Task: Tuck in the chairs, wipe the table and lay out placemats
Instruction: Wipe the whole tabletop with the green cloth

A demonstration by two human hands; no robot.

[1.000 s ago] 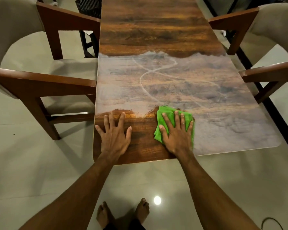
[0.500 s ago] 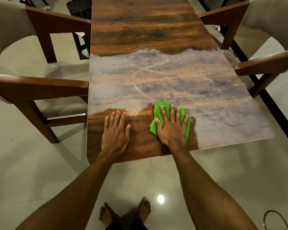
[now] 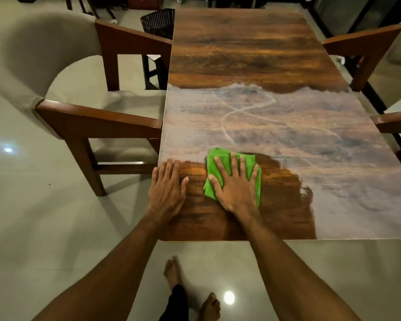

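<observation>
Head view — left hand (image 3: 168, 191) flat on table (image 3: 241, 54), right hand (image 3: 237, 191) flat over half-hidden cloth (image 3: 222, 153)

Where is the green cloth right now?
The green cloth lies flat on the table near its close edge, pressed under the right hand. The left hand rests on the wood just beside it.

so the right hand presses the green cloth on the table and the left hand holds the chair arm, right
Not quite. In the head view the right hand does press the green cloth on the table, but the left hand lies flat on the table too, clear of the chair arm.
</observation>
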